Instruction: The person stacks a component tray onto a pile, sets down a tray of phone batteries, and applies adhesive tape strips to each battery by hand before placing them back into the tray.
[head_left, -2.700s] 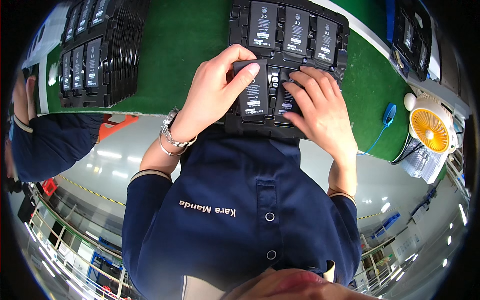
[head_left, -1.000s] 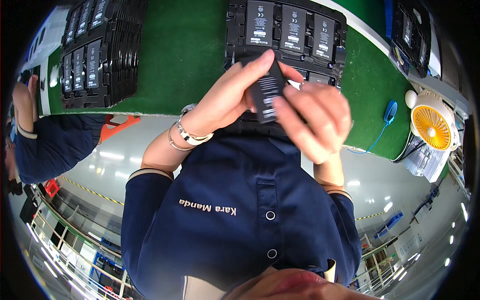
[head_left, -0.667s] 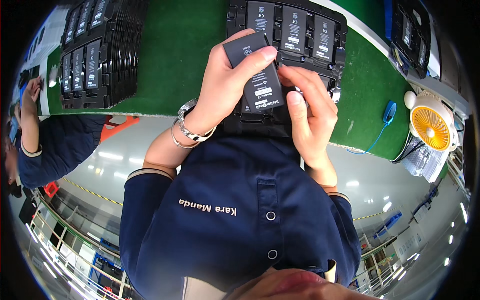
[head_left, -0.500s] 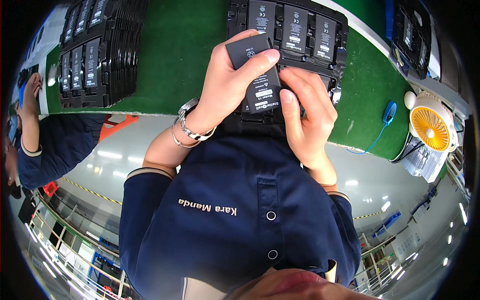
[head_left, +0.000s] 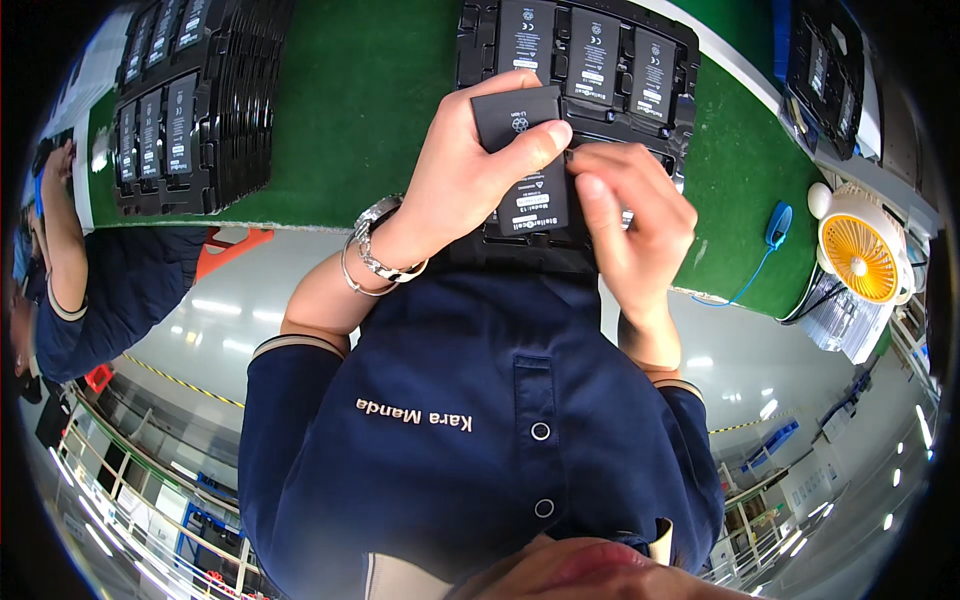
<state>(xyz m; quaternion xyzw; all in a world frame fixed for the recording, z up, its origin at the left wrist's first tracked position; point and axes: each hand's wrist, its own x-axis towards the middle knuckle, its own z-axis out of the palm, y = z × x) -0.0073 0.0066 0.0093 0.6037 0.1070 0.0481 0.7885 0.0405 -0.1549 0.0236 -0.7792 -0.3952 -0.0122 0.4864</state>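
Note:
A flat black phone battery point(head_left: 535, 195) with white print is held by my left hand point(head_left: 480, 150), thumb across its face and fingers behind it. At the battery's right edge is my right hand point(head_left: 640, 215), fingers curled and thumb drawn in near the index finger. A small dark bit shows at its fingertips; whether it is part of the battery cannot be told. Beneath both hands lies a black plastic tray point(head_left: 685, 110), its far row holding several batteries like this one point(head_left: 593, 60). My hands and the held battery hide part of the tray's near side.
On the green table point(head_left: 350, 120), a tall stack of black trays point(head_left: 235, 120) with batteries stands at left. At right are a blue corded device point(head_left: 778, 225), a white fan with yellow blades point(head_left: 860, 258) and another black tray point(head_left: 830, 75). A co-worker's arm point(head_left: 65, 225) shows far left.
The battery has shifted slightly right and turned more upright in my left hand. My right hand has moved slightly right and down, its fingers curling in from a more stretched pose.

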